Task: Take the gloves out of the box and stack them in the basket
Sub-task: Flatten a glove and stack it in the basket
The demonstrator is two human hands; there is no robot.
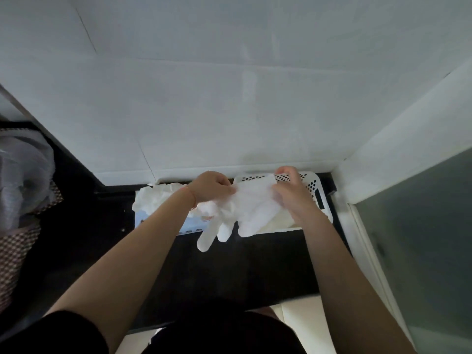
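Mid-frame, our left hand [209, 186] and right hand [290, 189] each pinch one white glove [242, 210] stretched above the basket [315, 186], a pale stack already inside, while more gloves bulge from the box [163, 200] at centre left, so we're partway.

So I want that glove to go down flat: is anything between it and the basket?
Nothing visible blocks it. The glove is held stretched between the left hand and right hand, right over the white perforated basket. Below it lie only gloves already stacked there. The glove box sits off to the left.
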